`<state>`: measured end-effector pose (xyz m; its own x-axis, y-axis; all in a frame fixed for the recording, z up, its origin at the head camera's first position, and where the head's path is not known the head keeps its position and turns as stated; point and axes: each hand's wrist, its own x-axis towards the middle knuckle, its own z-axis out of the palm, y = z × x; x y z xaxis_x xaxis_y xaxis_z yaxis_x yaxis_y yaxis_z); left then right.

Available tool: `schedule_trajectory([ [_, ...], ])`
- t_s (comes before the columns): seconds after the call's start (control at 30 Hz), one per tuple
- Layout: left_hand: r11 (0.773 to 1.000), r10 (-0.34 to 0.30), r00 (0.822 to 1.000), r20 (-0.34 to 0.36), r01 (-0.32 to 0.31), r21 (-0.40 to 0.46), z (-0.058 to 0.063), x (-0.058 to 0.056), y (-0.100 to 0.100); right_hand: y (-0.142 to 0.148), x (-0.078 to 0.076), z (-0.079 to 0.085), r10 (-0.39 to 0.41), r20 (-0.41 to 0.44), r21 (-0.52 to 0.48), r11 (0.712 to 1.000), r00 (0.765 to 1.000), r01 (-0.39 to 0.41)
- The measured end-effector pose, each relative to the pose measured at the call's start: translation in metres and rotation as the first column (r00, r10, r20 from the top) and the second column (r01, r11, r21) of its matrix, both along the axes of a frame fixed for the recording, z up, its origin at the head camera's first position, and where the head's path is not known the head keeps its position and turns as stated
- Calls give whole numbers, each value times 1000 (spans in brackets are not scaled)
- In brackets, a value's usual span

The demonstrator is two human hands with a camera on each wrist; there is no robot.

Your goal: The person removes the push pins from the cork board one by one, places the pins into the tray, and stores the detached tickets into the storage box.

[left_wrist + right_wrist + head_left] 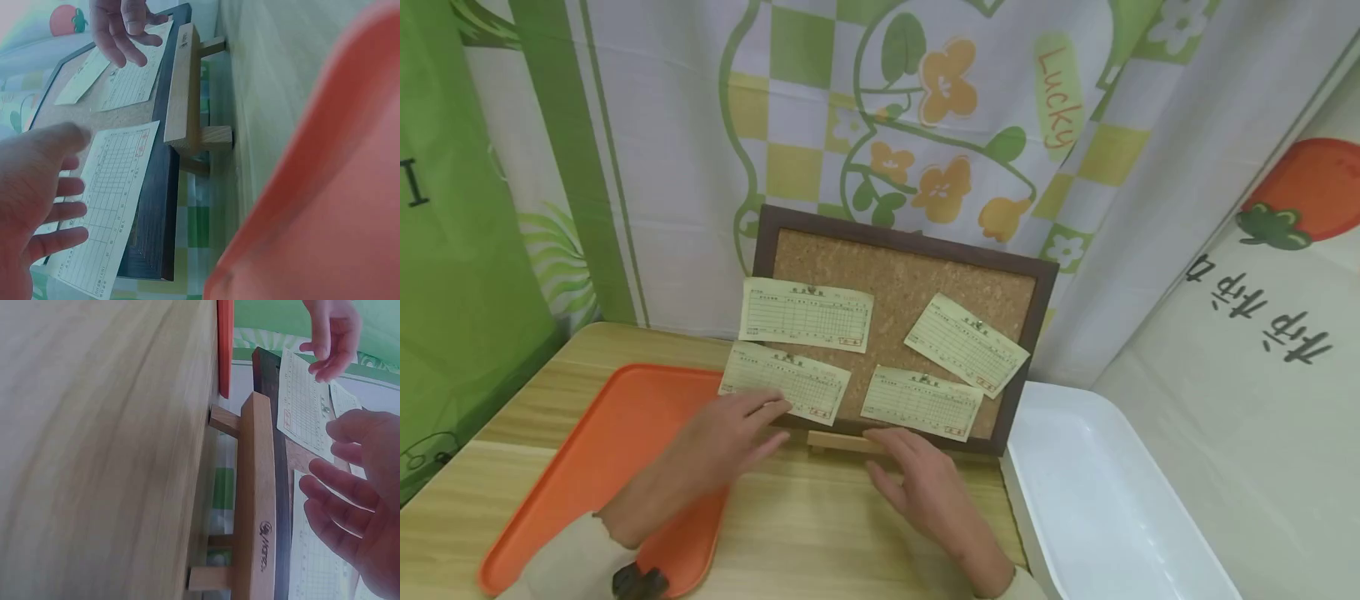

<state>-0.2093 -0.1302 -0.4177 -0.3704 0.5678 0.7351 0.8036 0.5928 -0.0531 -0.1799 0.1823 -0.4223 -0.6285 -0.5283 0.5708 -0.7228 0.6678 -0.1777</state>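
Right in the middle of the head view sits the corkboard point(842, 250), leaning back on a small wooden easel ledge point(842, 442), propped, I'd judge, so its face tips toward the person. Four printed slips hang on it: upper-left slip point(807, 317) level-ish and lapping over the frame, lower-left slip point(801, 385) slanting beneath it, upper-right slip point(967, 346) tilted most, lower-right slip point(921, 404) near the bottom edge. A small dark mark tops each one, probably a pin keeping it up.

And here come the hands! The left hand point(722, 437) is at the lower-left slip, fingers loosely apart, clamped on nothing; whether a fingertip touches paper, I can't tell. The right hand point(928, 487) is by the ledge below the lower-right slip, fingers relaxed and slightly spread, gripping nothing either. Both sit low, perhaps to be near the slips' bottom edges.

An orange tray point(617, 433) flanks the board at lower left, partly under the left forearm; a white tray point(1097, 467) runs out of frame at lower right. The left fingers hide a corner of paper, the slips' fine print is too small to read, and the right fingers cover the ledge's end.
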Motion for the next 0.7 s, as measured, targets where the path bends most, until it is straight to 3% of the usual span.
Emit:
schedule_trajectory([
  [0.13, 991, 74, 997, 32, -77, 108, 1, -5, 2, -8, -7, -3, 24, 9, -73, 997, 1000, -23],
  [0.27, 971, 129, 988, 83, -143, 190, 2, -10, 5, -16, -13, -4, 41, 99, -145, 989, 994, -27],
  [0.43, 947, 148, 983, 111, -173, 271, 1, -17, 9, -26, -17, -3, 69, 253, -219, 976, 965, -12],
  [0.7, 924, 200, 976, 84, -216, 315, 2, -26, 16, -38, -24, -1, 54, 330, -231, 973, 943, 25],
])
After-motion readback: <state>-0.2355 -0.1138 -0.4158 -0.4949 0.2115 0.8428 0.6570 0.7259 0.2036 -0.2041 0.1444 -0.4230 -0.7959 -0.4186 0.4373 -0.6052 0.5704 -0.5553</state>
